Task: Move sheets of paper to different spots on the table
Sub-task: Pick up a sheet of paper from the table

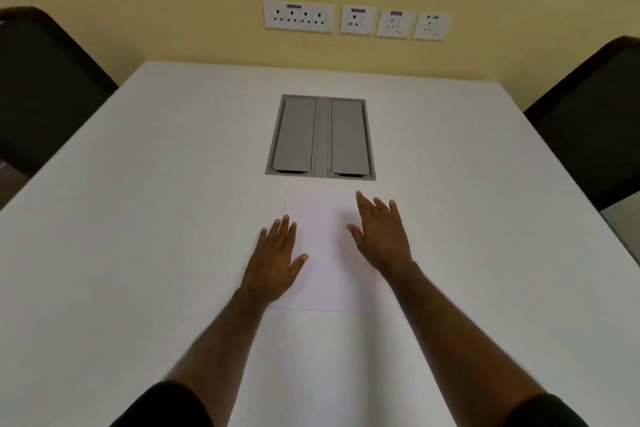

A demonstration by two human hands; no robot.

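A white sheet of paper [323, 250] lay at the center of the white surface [138, 218], just below a grey cable hatch [321, 137] at 12 o'clock, with the left hand [275, 262] and right hand [382, 239] resting flat on its edges, each grip spread.

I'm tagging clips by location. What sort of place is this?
Probably an office meeting room: a large white table with a built-in grey flip-lid cable box, dark chairs at both sides, and a row of wall sockets on the yellow wall.
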